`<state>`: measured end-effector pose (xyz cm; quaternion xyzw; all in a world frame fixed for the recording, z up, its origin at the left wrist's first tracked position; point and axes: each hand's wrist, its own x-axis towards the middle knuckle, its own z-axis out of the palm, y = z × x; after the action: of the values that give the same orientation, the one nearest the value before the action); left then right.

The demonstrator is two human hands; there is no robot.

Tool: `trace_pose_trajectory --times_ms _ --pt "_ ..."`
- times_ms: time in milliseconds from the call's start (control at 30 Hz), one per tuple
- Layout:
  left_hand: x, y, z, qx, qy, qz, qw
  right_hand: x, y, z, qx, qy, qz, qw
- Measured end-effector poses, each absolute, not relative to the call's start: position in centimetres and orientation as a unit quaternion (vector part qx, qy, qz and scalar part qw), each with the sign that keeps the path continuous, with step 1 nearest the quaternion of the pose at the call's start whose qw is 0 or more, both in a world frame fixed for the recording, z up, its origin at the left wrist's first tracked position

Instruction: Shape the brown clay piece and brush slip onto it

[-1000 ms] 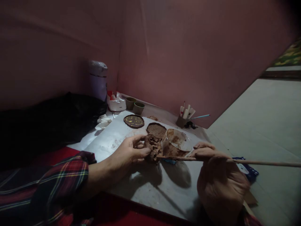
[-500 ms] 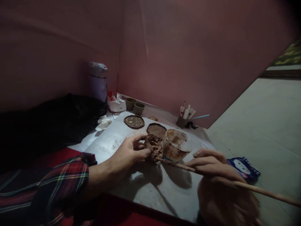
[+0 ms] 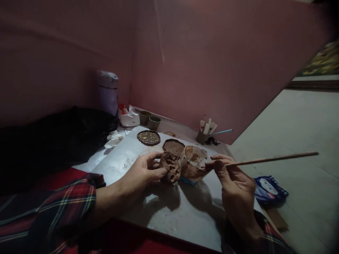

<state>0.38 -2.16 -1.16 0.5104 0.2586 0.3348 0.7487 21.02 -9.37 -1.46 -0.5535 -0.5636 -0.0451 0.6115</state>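
Note:
My left hand (image 3: 148, 168) is closed around a rough brown lump of clay (image 3: 171, 168) with a torn, pitted face turned to the right. In my right hand (image 3: 233, 183) is a thin wooden stick (image 3: 275, 158), its long end pointing right; the near end is hidden by the fingers beside the tub. Just right of the clay is a clear plastic tub (image 3: 194, 171) smeared with brown. Behind the clay lies a round, shallow brown piece (image 3: 173, 147) with a raised rim. A similar dark disc with yellow dots (image 3: 148, 138) is farther back.
White paper (image 3: 124, 155) covers the table. Two small cups (image 3: 154, 123), a tissue pack (image 3: 129, 118) and a lilac bottle (image 3: 108, 93) stand at the back. A holder with pens (image 3: 203, 134) is at the back right. A black bag (image 3: 58, 141) lies left; a blue packet (image 3: 270, 190) lies right.
My right hand has pulled the stick back from the clay and raised it to the tub's right rim. The stick's far end now tilts upward. The left hand still holds the clay.

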Motion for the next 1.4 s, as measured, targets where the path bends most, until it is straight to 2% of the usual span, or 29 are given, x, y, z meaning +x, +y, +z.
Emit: trace_pose_trajectory --times_ms 67,200,333,600,767,967,1033,1100,1200,1267,1333,1400 --pt "0.3 -2.2 -1.2 0.508 0.266 0.331 0.749 20.8 -9.3 -1.3 -0.551 -0.497 -0.002 0.67" --pt "0.3 -2.3 -1.2 0.497 0.256 0.334 0.759 20.3 -9.2 -0.5 -0.498 -0.364 0.001 0.787" --pt "0.4 -2.3 -1.0 0.485 0.264 0.333 0.764 19.9 -9.3 0.1 -0.408 -0.342 0.025 0.846" --pt "0.3 -2.1 -1.3 0.485 0.248 0.334 0.769 18.4 -10.3 -0.5 -0.378 -0.505 0.031 0.775" --pt "0.3 -2.1 -1.4 0.484 0.229 0.339 0.773 17.8 -10.9 -1.0 -0.45 -0.579 -0.037 0.678" --pt "0.3 -2.0 -1.5 0.498 0.244 0.35 0.755 17.5 -11.8 -0.9 -0.439 -0.686 -0.062 0.577" --pt "0.3 -2.1 -1.4 0.499 0.245 0.354 0.752 17.3 -11.8 -0.5 -0.438 -0.674 -0.059 0.592" --pt "0.3 -2.2 -1.3 0.499 0.243 0.357 0.751 17.2 -11.4 0.1 -0.419 -0.622 -0.073 0.658" --pt "0.3 -2.2 -1.2 0.491 0.241 0.356 0.758 17.5 -10.4 0.6 -0.365 -0.501 -0.154 0.769" --pt "0.3 -2.2 -1.3 0.483 0.238 0.361 0.762 18.2 -9.9 0.6 -0.381 -0.434 -0.209 0.79" --pt "0.3 -2.2 -1.4 0.489 0.233 0.362 0.759 19.2 -9.6 0.2 -0.443 -0.444 -0.213 0.749" --pt "0.3 -2.2 -1.4 0.496 0.225 0.355 0.76 20.1 -9.5 -0.4 -0.543 -0.53 -0.169 0.629"
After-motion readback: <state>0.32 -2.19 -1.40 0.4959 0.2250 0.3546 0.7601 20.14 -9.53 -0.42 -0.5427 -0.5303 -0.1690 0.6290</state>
